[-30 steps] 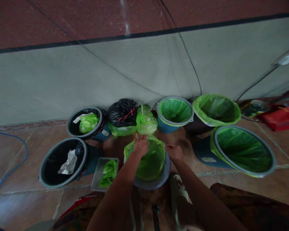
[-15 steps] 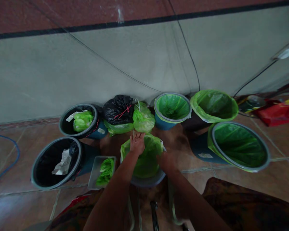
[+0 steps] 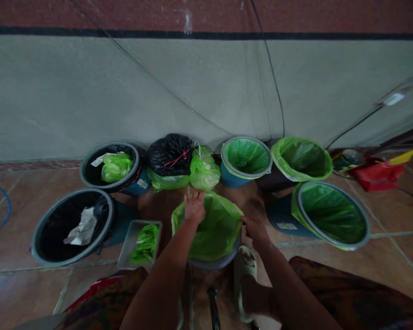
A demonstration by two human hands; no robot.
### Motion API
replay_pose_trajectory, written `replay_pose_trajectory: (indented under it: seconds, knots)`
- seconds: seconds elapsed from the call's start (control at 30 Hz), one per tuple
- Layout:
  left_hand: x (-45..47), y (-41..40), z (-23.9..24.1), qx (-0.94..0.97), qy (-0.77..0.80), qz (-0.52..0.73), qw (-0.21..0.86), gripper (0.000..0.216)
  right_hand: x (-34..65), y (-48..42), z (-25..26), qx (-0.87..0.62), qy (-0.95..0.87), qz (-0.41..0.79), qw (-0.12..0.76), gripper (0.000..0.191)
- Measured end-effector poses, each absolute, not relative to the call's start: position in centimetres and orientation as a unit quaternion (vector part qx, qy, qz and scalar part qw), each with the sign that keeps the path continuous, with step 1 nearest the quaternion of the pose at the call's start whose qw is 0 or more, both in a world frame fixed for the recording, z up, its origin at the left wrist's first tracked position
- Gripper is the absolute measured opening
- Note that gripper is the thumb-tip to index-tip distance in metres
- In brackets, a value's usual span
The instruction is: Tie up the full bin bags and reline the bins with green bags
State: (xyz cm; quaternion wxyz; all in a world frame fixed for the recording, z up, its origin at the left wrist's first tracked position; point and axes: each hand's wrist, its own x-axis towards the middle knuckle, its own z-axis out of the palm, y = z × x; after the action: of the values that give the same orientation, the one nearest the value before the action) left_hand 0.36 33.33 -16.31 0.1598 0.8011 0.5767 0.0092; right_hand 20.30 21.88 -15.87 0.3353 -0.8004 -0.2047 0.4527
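The liner [image 3: 220,227] sits in the central bin [image 3: 216,263]. At 3 o'clock the right hand [image 3: 256,230] pinches its edge; at 11 the left hand [image 3: 195,210] lies, grip unclear. Spreading seems underway, calling next for even tension. A tray [image 3: 127,251] sits at 9.

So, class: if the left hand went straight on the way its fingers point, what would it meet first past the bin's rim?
Probably the tied green bag near the wall, ahead of the left hand; height is unclear, so it might pass above.
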Motion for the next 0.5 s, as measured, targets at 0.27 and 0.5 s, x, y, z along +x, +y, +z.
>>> replay_pose_trajectory:
  seconds: [0.27,0.5]
  knots:
    - [0.5,33.5,-16.3,0.799,0.578,-0.012,0.166,0.058,20.7,21.7,-18.9,-0.712,-0.037,0.57,0.407,0.02]
    - [0.6,33.5,-16.5,0.801,0.579,-0.009,0.154,0.06,19.8,20.0,-20.4,-0.677,0.004,0.639,0.365,0.017]
